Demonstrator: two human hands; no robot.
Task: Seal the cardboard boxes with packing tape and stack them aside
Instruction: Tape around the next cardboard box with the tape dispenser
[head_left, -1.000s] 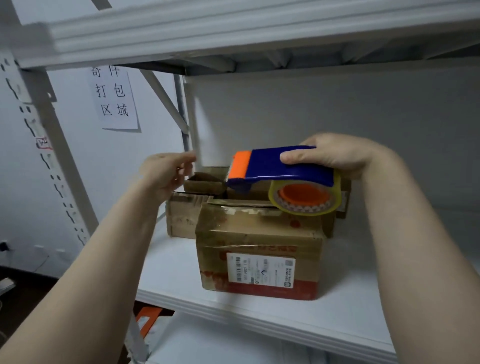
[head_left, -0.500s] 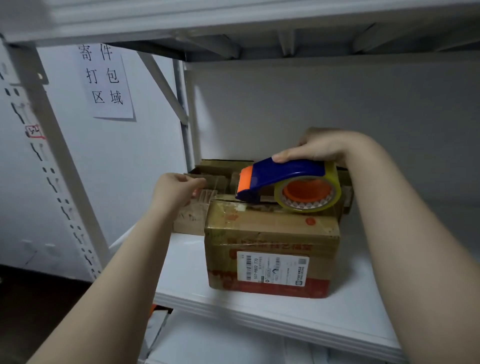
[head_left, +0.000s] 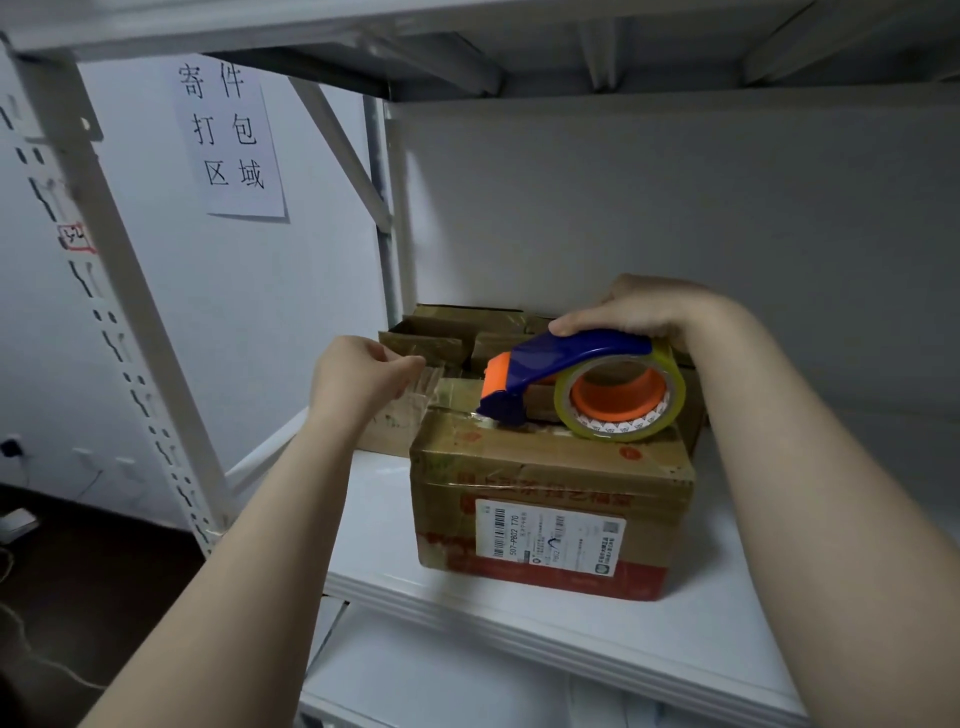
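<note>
**Shelving rack** (head_left: 119, 291): white steel with a slotted upright. A paper sign (head_left: 228, 140) hangs on the wall behind it.

**Shelf board** (head_left: 727, 623): white, and carries all the boxes.

**Front cardboard box** (head_left: 550, 478): the task's thing. It sits near the shelf's front edge with its flaps down, old tape on its faces and a shipping label (head_left: 550, 535) towards me. No fresh strip runs across its top seam yet.

**Rear boxes** (head_left: 447, 332): just behind the front box and to its left, flaps partly up. How many there are is unclear.

**Right hand** (head_left: 644, 306): fingers curl over the handle of the tape dispenser (head_left: 576, 353) in a full, firm hold.

**Tape dispenser**: blue body, orange guard. A second ago it was in the air above the box. Now it has come down, and its nose rests on the box top near the left edge.

**Tape roll** (head_left: 670, 395): clear tape on an orange hub, mounted in the dispenser and touching the box top.

**Left hand** (head_left: 358, 379): a second ago it was raised beside the rear boxes. Now it is lower, with thumb and fingertips pinching the free tape end (head_left: 431, 384).

**Free tape end**: clear, drawn out leftwards past the box's left edge.

**Status, as I judge it**: the sealing pass is only starting. The end needs pressing onto the left side before the dispenser is pulled across the seam. Nothing is stacked aside yet.
</note>
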